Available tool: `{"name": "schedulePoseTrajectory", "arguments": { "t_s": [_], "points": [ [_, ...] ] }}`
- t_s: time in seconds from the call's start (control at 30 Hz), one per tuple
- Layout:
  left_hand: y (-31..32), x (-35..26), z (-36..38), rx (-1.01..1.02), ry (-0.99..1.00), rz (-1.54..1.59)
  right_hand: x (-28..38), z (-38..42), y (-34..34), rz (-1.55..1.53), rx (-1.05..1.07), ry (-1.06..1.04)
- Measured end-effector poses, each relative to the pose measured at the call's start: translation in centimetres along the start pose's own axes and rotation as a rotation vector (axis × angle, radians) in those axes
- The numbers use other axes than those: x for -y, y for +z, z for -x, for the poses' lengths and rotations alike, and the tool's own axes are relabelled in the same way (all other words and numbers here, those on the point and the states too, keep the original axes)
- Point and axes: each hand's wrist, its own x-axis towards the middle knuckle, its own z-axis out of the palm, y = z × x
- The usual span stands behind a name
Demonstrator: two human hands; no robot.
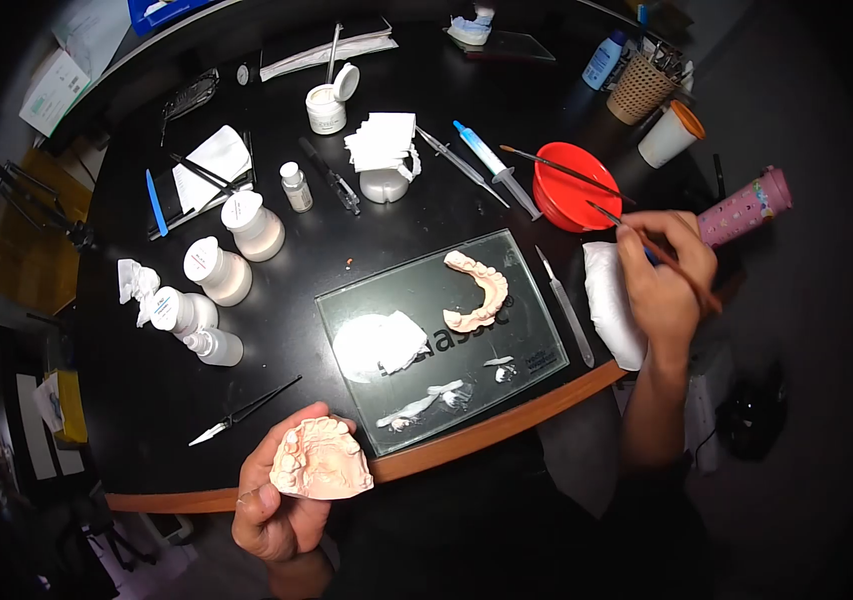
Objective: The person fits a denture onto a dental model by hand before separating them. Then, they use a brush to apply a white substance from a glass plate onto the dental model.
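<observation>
left hand (272, 500) fingers clamp one pink plaster dental cast (323, 461), teeth up | right hand (665, 275) fingers pinch one thin brown brush (659, 250), tip toward red bowl (575, 186) | second arch cast (479, 290) on glass slab (442, 335)

Glass slab (537, 345) sits mid-table with an arch-shaped cast (479, 290) on it. Left of the slab stand jars (237, 250); right lies a scalpel (567, 308), the bowl (569, 190) behind. Tweezers (245, 410) lie front-left.
</observation>
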Motion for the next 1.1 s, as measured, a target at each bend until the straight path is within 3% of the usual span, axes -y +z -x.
{"name": "schedulePoseTrajectory", "arguments": {
  "t_s": [0.1,0.2,0.27,0.33,0.43,0.53,0.67,0.8,0.9,1.1],
  "points": [
    [0.1,0.1,0.1,-0.017,0.016,0.029,-3.2,-1.5,0.7,0.023,0.186,-0.037],
    [0.0,0.1,0.1,-0.023,0.020,0.023,-1.4,-1.1,-1.5,0.031,0.090,0.043],
    [0.0,0.1,0.0,-0.024,0.015,0.024,-2.4,0.8,-3.8,-0.161,0.024,0.077],
    [0.2,0.0,0.0,-0.037,0.006,0.001,-2.7,3.1,-6.1,-0.220,0.040,0.071],
    [0.5,-0.1,0.0,-0.078,-0.020,-0.037,-2.7,6.9,-7.5,-0.173,0.053,0.263],
    [0.8,-0.2,-0.2,-0.088,-0.027,-0.052,-3.9,9.5,-9.4,-0.259,0.035,0.324],
    [0.2,-0.1,-0.1,-0.030,-0.017,-0.008,-0.6,9.6,-7.1,-0.438,-0.078,0.145],
    [0.2,0.0,0.0,-0.046,0.011,-0.015,4.3,10.7,-2.6,-0.645,0.283,-0.053],
    [0.2,-0.1,0.0,-0.051,0.009,-0.021,6.7,10.7,-0.7,-0.722,0.408,-0.051],
    [0.1,0.0,0.1,-0.025,-0.006,-0.009,5.9,11.2,-0.2,-0.706,0.415,-0.105]
  ]
}}
